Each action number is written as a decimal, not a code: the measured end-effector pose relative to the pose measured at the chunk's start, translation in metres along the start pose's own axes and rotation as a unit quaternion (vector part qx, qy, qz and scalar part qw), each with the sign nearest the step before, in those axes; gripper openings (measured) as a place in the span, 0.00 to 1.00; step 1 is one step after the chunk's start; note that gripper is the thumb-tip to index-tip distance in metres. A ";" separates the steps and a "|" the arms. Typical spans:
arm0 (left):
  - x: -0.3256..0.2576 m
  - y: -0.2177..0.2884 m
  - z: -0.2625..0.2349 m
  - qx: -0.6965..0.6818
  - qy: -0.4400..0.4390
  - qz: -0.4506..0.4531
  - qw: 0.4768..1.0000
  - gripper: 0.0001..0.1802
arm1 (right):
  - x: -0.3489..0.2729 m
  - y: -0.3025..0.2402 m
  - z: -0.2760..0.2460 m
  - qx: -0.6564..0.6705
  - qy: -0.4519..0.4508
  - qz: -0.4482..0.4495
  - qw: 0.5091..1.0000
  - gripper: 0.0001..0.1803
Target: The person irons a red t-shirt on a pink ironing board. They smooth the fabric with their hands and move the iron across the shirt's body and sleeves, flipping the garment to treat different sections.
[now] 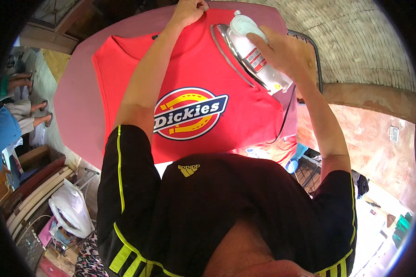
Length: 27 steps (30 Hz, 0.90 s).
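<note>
A red sleeveless shirt (138,83) with a round printed emblem lies spread over a mauve padded ironing board (74,111). At its far edge, my left hand (189,11) pinches the shirt's shoulder strap between closed fingers. My right hand (279,51) is wrapped round the handle of a white clothes iron (275,78). The iron's metal soleplate rim shows along its left side, tilted up from the cloth near the shirt's right shoulder. From the iron's rear, a dark cord (284,122) runs down past the shirt's right edge.
A dark metal frame (318,60) borders the board at right, beside a woven wall (356,37). To the lower left are a white plastic bag (71,207) and stacked boards (39,194). Other people's legs (30,115) show at far left.
</note>
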State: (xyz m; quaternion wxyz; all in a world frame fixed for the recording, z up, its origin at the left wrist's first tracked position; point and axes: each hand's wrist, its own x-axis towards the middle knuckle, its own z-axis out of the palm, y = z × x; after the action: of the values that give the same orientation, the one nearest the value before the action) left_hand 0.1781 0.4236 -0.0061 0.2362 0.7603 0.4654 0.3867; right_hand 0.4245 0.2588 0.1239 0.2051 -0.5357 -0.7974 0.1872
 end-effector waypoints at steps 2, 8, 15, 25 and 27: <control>0.000 0.007 -0.006 -0.034 -0.008 -0.027 0.999 0.06 | 0.011 0.012 0.013 0.010 0.016 -0.053 0.998 0.23; -0.070 0.023 -0.069 0.117 0.069 0.062 0.989 0.19 | 0.059 0.005 0.018 -0.021 -0.019 -0.105 0.994 0.25; -0.242 0.013 -0.121 0.458 0.174 -0.098 0.866 0.37 | 0.045 0.000 -0.007 0.001 -0.204 -0.249 0.947 0.13; -0.240 0.003 -0.130 0.487 0.138 -0.144 0.850 0.30 | 0.057 -0.122 0.041 -0.094 -0.259 -0.283 0.919 0.23; -0.241 0.006 -0.137 0.494 0.106 -0.146 0.850 0.29 | 0.073 -0.122 0.064 -0.104 -0.247 -0.341 0.901 0.22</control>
State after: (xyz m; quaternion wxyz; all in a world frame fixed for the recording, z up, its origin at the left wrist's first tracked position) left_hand 0.0059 0.2065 -0.0093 -0.1678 0.6544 0.7229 0.1450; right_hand 0.2705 0.2786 0.1421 -0.0035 -0.1856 -0.9714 0.1480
